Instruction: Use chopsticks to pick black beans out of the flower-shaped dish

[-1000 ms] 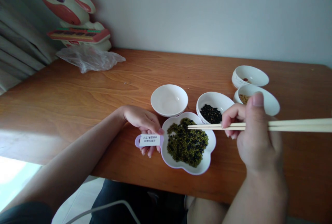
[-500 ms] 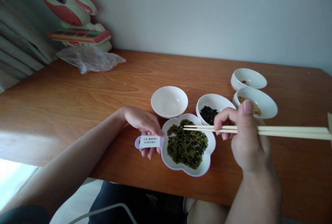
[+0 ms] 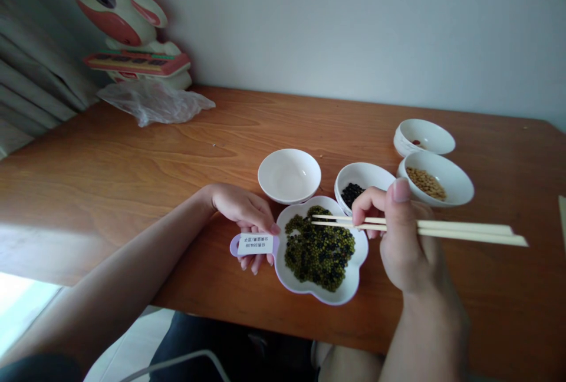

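A white flower-shaped dish (image 3: 360, 264) with a lilac rim and a labelled handle lies near the table's front edge. It holds mixed green and black beans (image 3: 321, 246). My left hand (image 3: 250, 217) grips the dish at the base of its handle, thumb on top and fingers beneath. In my right hand (image 3: 398, 234) is a pair of wooden chopsticks (image 3: 460, 230), tips a little apart over the beans at the dish's upper part. Whether the tips touch a bean I cannot tell. Behind that hand, partly hidden, stands a white bowl (image 3: 369, 173) with black beans (image 3: 352, 193).
An empty white bowl (image 3: 289, 175) stands just behind the dish. At the right are a bowl of tan beans (image 3: 427, 184) and a bowl (image 3: 435, 137) with a few reddish pieces. A clear plastic bag (image 3: 154, 102) and a cow-shaped toy keyboard (image 3: 137, 63) sit at the back left.
My right hand has shifted left toward the dish, and the chopsticks' rear ends have swung left and slightly down. Their tips are slightly farther apart. My left hand keeps its hold.
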{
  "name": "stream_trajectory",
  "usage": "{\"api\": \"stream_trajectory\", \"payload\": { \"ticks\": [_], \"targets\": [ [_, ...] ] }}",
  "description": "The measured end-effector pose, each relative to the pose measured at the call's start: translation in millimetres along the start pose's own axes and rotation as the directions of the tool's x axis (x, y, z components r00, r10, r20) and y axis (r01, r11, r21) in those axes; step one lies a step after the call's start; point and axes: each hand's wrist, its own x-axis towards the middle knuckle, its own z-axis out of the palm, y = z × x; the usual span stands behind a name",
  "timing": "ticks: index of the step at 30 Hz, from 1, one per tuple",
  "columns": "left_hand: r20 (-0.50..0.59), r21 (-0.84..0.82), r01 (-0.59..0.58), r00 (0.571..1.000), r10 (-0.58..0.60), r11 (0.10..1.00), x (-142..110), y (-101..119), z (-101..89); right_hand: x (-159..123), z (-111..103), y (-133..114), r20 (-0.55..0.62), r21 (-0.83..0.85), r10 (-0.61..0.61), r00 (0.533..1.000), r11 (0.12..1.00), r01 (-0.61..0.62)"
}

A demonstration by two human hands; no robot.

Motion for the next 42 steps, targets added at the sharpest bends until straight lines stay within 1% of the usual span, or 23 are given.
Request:
{"api": "stream_trajectory", "payload": {
  "ticks": [7,10,14,16,19,21,23,24,25,26,28,30,31,33,36,38,40,41,42],
  "targets": [
    [0.020,0.025,-0.006,1.000,0.006,1.000,1,1,-0.7,1,3,0,-0.023,-0.021,-0.010,1.000,1.000,0.009],
    [0.038,0.050,-0.036,0.999,0.035,0.998,2,2,-0.8,1,4,0,-0.029,-0.031,-0.021,0.999,0.999,0.020],
    [0.074,0.147,-0.098,0.993,0.088,0.984,2,2,-2.1,2,6,-2,-0.039,-0.033,-0.028,0.999,0.999,0.027],
    [0.081,0.142,-0.094,0.993,0.083,0.985,2,2,-3.0,2,5,-3,-0.058,-0.012,-0.034,0.998,0.999,0.033],
    [0.087,0.088,-0.072,0.994,0.064,0.993,2,0,-3.8,1,2,-3,-0.097,0.030,-0.036,0.995,0.999,0.039],
    [0.077,0.072,-0.068,0.995,0.062,0.995,2,-2,-3.9,0,-3,-2,-0.175,0.035,-0.021,0.984,0.999,0.028],
    [0.048,0.055,-0.057,0.997,0.054,0.997,1,-4,-3.8,-1,-9,-1,-0.303,0.040,0.001,0.953,0.999,0.012],
    [0.035,0.052,-0.052,0.998,0.050,0.997,1,-5,-3.8,-2,-12,0,-0.376,0.047,0.006,0.927,0.999,0.012],
    [0.025,0.052,-0.049,0.999,0.048,0.997,1,-6,-3.8,-2,-14,0,-0.459,0.056,0.009,0.888,0.998,0.019],
    [0.016,0.053,-0.044,0.999,0.043,0.998,1,-7,-3.8,-2,-16,0,-0.539,0.065,0.015,0.842,0.998,0.025],
    [0.010,0.053,-0.029,1.000,0.029,0.998,0,-8,-3.7,-1,-18,-2,-0.688,0.075,0.023,0.725,0.996,0.039],
    [0.012,0.050,-0.024,1.000,0.023,0.998,0,-9,-3.5,-1,-17,-4,-0.781,0.076,0.031,0.624,0.996,0.046],
    [0.014,0.048,-0.026,1.000,0.026,0.999,0,-8,-3.3,0,-16,-5,-0.806,0.076,0.030,0.591,0.996,0.053],
    [0.021,0.044,-0.032,0.999,0.031,0.999,0,-7,-2.9,-1,-14,-9,-0.827,0.088,0.041,0.561,0.995,0.057],
    [0.039,0.058,-0.046,0.998,0.044,0.997,1,-5,-2.6,-2,-13,-13,-0.817,0.131,0.085,0.571,0.991,0.040],
    [0.047,0.124,-0.088,0.995,0.082,0.988,1,-4,-2.6,-2,-14,-15,-0.814,0.151,0.103,0.572,0.988,0.036],
    [0.060,0.191,-0.134,0.990,0.125,0.972,1,-4,-2.7,-3,-17,-15,-0.817,0.176,0.112,0.566,0.983,0.060],
    [0.064,0.197,-0.144,0.989,0.134,0.970,1,-4,-2.9,-3,-19,-15,-0.814,0.194,0.114,0.570,0.977,0.082],
    [0.065,0.179,-0.142,0.989,0.132,0.974,1,-5,-3.0,-3,-21,-14,-0.804,0.217,0.116,0.583,0.971,0.106]
  ]
}}
